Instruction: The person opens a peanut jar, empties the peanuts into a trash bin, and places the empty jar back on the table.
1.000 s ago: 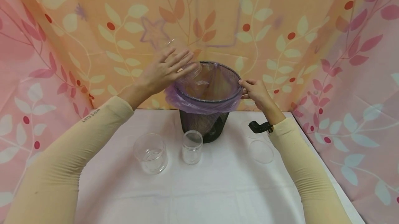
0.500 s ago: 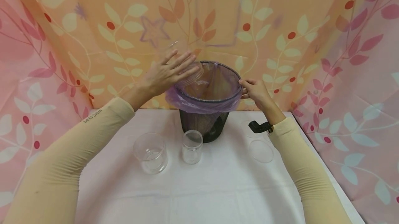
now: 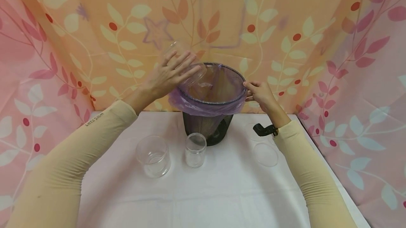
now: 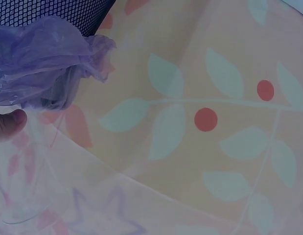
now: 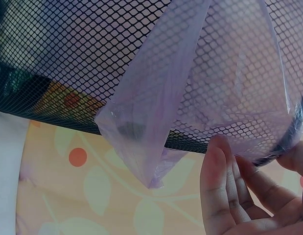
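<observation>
In the head view my left hand (image 3: 169, 74) holds a clear jar (image 3: 200, 74) tilted over the left rim of a black mesh wastebasket (image 3: 207, 125). Part of the jar hides behind the fingers. A thin purple bag (image 3: 207, 109) lines the basket, its edge folded outward over the rim. My right hand (image 3: 261, 94) grips the rim at the right, thumb on top; the right wrist view shows its fingers (image 5: 215, 176) against the mesh from outside. Only the left thumb (image 4: 9, 125) shows in the left wrist view, just beside the bag.
A wide clear jar (image 3: 154, 155) and a narrower one (image 3: 195, 150) stand on the white tabletop (image 3: 206, 196) before the basket. A clear round lid (image 3: 265, 154) lies at the right, another faintly visible behind it. Floral cloth (image 3: 222, 20) surrounds the table.
The left hand and the tilted jar shift slightly over the basket's left rim, first right, then back a little. The right hand stays on the rim.
</observation>
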Tool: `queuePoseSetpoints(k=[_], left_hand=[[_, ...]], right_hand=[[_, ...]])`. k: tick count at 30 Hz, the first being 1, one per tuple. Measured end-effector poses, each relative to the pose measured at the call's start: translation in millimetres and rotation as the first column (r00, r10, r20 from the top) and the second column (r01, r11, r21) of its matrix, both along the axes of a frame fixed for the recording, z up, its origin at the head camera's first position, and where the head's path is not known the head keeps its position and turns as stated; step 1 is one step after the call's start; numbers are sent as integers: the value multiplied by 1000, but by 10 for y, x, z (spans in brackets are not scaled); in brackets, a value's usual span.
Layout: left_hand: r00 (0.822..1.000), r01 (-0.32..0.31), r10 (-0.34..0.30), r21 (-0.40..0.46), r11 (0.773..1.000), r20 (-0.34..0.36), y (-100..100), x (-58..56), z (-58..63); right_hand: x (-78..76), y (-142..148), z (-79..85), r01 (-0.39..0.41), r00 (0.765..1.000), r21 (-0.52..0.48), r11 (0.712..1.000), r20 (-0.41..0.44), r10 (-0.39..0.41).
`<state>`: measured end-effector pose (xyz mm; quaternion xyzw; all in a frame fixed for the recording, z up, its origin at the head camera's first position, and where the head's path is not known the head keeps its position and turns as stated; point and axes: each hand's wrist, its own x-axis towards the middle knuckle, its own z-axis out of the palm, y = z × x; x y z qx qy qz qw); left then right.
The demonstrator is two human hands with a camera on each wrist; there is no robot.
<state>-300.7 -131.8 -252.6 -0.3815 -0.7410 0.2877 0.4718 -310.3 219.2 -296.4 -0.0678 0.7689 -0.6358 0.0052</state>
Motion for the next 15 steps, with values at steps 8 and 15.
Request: queuePoseSetpoints(k=[8,15], left_hand=[[996,18,-27,99,995,89,-20,-2,-11],[986,33,-65,205,978,151,-36,16,-18]], right_hand=[[-1,0,-5,0,1000,-19,1000,11,0],[-2,9,7,-1,999,-37,999,33,2]])
